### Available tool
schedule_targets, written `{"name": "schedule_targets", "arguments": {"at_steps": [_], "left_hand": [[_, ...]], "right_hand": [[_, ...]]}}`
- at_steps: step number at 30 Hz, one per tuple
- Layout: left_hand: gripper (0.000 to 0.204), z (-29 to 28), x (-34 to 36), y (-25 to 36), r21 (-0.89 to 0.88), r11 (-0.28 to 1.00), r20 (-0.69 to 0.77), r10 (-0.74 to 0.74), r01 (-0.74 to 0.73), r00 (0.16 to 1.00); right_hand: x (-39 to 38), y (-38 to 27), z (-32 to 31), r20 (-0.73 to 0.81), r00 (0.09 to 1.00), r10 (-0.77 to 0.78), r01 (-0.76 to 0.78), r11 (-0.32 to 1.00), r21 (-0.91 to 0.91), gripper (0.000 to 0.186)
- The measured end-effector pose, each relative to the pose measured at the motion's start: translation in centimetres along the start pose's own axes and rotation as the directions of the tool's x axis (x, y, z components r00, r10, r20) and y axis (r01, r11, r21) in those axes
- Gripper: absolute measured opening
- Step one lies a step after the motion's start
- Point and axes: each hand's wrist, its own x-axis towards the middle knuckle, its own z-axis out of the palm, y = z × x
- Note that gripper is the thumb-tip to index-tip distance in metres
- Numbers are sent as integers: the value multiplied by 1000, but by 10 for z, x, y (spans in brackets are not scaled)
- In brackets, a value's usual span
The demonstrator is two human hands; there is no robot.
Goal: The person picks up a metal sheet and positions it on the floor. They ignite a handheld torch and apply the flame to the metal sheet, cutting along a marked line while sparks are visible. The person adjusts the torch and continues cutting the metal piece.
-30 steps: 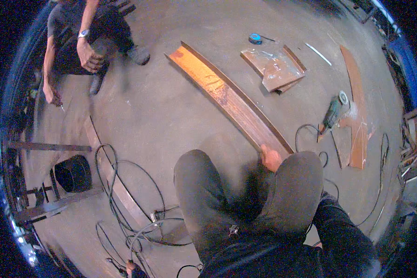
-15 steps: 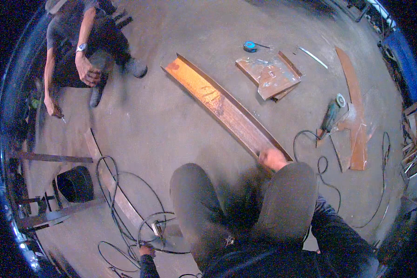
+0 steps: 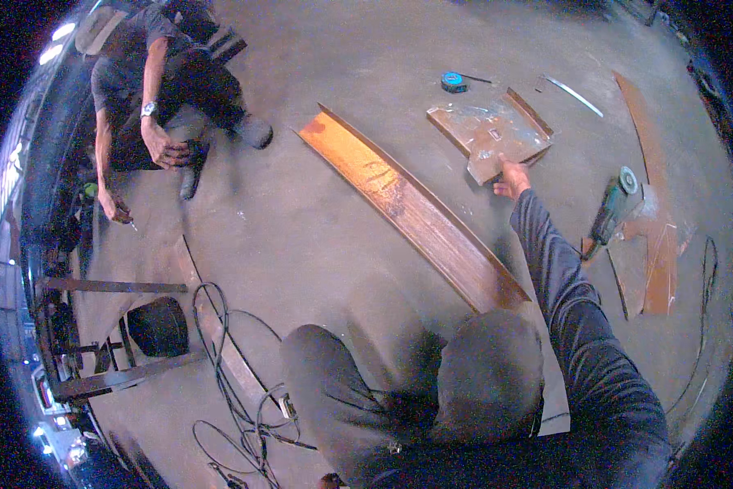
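My right hand (image 3: 512, 179) reaches forward with its fingers closed on the near corner of a rusty bent steel plate (image 3: 489, 138), thumb on top. A long rusty steel channel (image 3: 407, 212) lies diagonally on the floor in front of my knees, left of my right arm. My left hand (image 3: 331, 481) barely shows at the bottom edge by my left leg; its fingers and anything in them are hidden. Right of my arm an angle grinder (image 3: 611, 208) lies beside a long flat cut steel piece (image 3: 660, 261). A blue tape measure (image 3: 454, 81) lies beyond the plate.
A co-worker (image 3: 146, 98) squats at the upper left, one hand (image 3: 118, 208) low with a small thin object. A metal frame (image 3: 114, 285) with a black seat-like piece stands at left. Cables (image 3: 220, 342) loop over a flat bar (image 3: 244, 367). A thin light strip (image 3: 574, 95) lies at back.
My right hand has moved from the near end of the channel forward to the bent plate. My left hand has dropped back to the lower edge. The view has shifted.
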Motion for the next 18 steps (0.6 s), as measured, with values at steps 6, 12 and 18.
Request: {"name": "schedule_targets", "arguments": {"at_steps": [6, 12, 18], "left_hand": [[28, 47, 31, 28, -129, 990, 56, 70, -62, 996], [24, 29, 25, 20, -245, 967, 38, 84, -72, 996], [26, -53, -9, 14, -305, 946, -80, 88, -109, 993]], "right_hand": [[105, -12, -83, 203, 727, -656, 665, 599, -446, 20], [79, -16, -135, -240, 776, -583, 485, 795, -365, 26], [-78, 7, -121, -48, 925, -377, 345, 885, -312, 48]]}}
